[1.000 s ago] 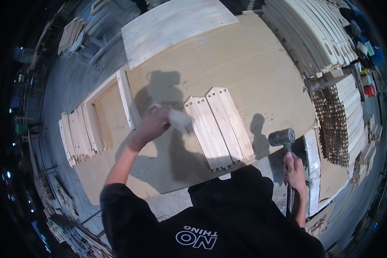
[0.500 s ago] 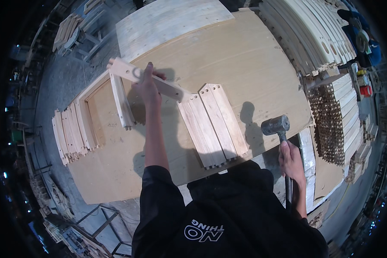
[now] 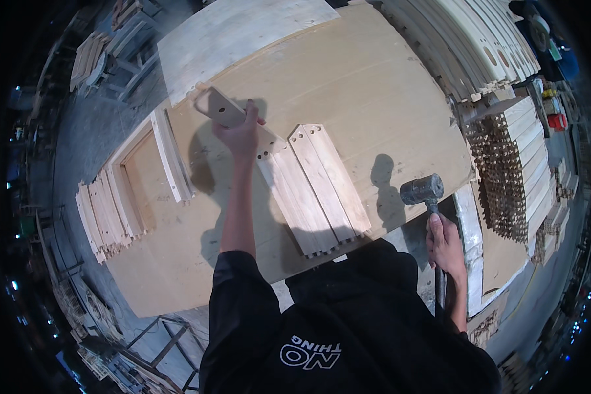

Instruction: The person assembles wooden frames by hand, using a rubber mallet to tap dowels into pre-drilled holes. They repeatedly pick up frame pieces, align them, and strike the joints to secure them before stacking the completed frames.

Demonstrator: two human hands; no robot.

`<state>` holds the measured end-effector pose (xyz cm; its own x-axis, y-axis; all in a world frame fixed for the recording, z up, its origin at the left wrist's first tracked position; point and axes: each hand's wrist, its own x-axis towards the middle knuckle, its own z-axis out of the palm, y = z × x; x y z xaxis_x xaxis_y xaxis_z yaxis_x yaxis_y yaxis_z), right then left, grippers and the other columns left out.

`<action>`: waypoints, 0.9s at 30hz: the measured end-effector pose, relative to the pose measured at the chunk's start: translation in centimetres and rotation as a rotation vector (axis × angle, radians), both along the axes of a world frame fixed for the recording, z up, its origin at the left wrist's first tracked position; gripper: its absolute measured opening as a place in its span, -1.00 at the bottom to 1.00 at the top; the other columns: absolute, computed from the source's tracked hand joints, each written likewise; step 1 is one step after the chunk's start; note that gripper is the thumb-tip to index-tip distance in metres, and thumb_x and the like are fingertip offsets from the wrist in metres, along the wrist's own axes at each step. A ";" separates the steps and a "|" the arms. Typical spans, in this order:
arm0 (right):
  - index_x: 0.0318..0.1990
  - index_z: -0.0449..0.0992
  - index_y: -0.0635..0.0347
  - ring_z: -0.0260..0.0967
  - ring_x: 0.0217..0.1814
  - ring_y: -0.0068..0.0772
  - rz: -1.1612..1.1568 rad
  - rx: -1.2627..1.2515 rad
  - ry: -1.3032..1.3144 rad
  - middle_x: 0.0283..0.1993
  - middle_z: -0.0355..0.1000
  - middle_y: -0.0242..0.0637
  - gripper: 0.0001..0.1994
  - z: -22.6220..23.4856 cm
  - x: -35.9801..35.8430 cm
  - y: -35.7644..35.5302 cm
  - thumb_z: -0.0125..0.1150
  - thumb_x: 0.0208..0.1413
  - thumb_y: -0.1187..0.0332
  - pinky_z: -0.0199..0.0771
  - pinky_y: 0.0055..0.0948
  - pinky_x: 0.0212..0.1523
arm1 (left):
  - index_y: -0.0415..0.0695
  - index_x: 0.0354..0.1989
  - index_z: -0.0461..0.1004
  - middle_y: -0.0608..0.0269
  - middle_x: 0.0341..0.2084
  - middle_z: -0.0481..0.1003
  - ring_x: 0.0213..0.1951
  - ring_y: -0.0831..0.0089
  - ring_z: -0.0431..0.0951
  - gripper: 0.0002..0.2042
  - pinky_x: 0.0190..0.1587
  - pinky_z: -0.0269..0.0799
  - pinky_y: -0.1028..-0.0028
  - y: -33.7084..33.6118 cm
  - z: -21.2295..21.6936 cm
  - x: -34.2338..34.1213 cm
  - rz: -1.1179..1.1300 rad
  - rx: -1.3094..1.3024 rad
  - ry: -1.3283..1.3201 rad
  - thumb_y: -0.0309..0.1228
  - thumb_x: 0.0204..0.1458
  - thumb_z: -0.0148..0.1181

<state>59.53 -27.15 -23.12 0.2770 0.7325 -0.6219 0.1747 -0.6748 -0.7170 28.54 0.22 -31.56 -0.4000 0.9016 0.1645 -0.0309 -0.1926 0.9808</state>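
Wooden board (image 3: 228,114) partly behind left hand (image 3: 240,136)

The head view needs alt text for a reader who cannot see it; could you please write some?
A person's left hand holds a drilled wooden piece over a tan worktable, while the right hand grips a dark mallet. Pale wooden boards lie side by side by the worktable's near edge.

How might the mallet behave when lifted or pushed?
The mallet is probably top-heavy, its thick head sitting on a slim handle. It seems stiff, as the handle looks straight. Laid down, it might roll slightly, since the head looks rounded.
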 end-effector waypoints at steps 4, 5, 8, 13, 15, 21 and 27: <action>-0.44 0.23 0.22 0.08 -0.82 -0.64 0.038 0.011 -0.063 -0.70 0.11 -0.45 -0.59 -0.2 -0.2 0.6 -0.18 0.36 0.08 0.15 -0.55 -0.85 | -0.22 -0.44 0.39 0.29 -0.62 0.48 -0.67 0.58 0.47 -0.84 -0.62 0.38 0.55 -1.1 -1.9 0.0 -0.056 0.100 0.150 -0.59 -0.12 0.30; -0.44 0.23 0.23 0.09 -0.82 -0.64 0.054 0.020 -0.068 -0.69 0.12 -0.45 -0.59 -0.1 -0.4 1.0 -0.18 0.35 0.08 0.15 -0.55 -0.85 | -0.20 -0.44 0.39 0.31 -0.62 0.47 -0.66 0.60 0.45 -0.83 -0.62 0.37 0.56 -1.5 -2.8 0.1 -0.056 0.214 0.255 -0.59 -0.14 0.30; -0.42 0.27 0.26 0.10 -0.81 -0.64 0.089 0.043 -0.081 -0.68 0.15 -0.43 -0.59 0.8 -1.2 3.0 -0.16 0.35 0.10 0.17 -0.53 -0.85 | -0.19 -0.35 0.38 0.34 -0.50 0.47 -0.50 0.63 0.47 -0.79 -0.48 0.39 0.58 -2.5 -4.2 1.5 -0.066 0.313 0.298 -0.65 -0.14 0.25; -0.40 0.33 0.23 0.09 -0.70 -0.70 0.326 0.429 -0.108 -0.66 0.15 -0.48 -0.63 10.1 -4.5 10.2 -0.13 0.35 0.12 0.06 -0.60 -0.71 | -0.19 -0.17 0.34 0.35 -0.41 0.43 -0.42 0.58 0.44 -0.62 -0.37 0.39 0.57 -2.0 -8.9 -0.6 -0.210 -0.004 -0.043 -0.62 -0.20 0.31; -0.37 0.36 0.23 0.06 -0.66 -0.72 0.280 0.753 -0.007 -0.65 0.13 -0.54 -0.64 15.9 -7.7 12.9 -0.13 0.35 0.13 0.02 -0.59 -0.65 | -0.20 -0.18 0.35 0.33 -0.40 0.44 -0.42 0.54 0.44 -0.61 -0.35 0.40 0.55 -2.2 -9.7 -2.0 -0.208 -0.101 -0.220 -0.58 -0.22 0.35; -0.32 0.36 0.37 0.24 -0.73 -0.01 0.909 0.543 -0.360 -0.74 0.24 -0.02 -0.63 17.0 -13.0 18.1 -0.10 0.33 0.16 0.24 -0.13 -0.62 | -0.28 -0.21 0.42 0.19 -0.44 0.53 -0.44 0.44 0.55 -0.59 -0.41 0.47 0.45 -2.9 -3.3 1.3 -0.087 0.386 0.473 -0.44 -0.26 0.43; -0.38 0.33 0.33 0.17 -0.71 -0.16 0.793 0.566 -0.493 -0.73 0.17 -0.11 -0.65 19.9 -10.4 14.5 -0.14 0.34 0.20 0.18 -0.25 -0.58 | -0.24 -0.17 0.40 0.15 -0.40 0.54 -0.38 0.42 0.58 -0.49 -0.28 0.51 0.39 -4.0 -1.4 -0.3 -0.143 0.146 0.396 -0.37 -0.32 0.49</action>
<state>49.11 -12.63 -3.19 -0.2738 0.9577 -0.0888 0.7675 0.1619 -0.6203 28.21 -3.82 -32.97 -0.1536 0.8994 0.4093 0.3049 -0.3509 0.8854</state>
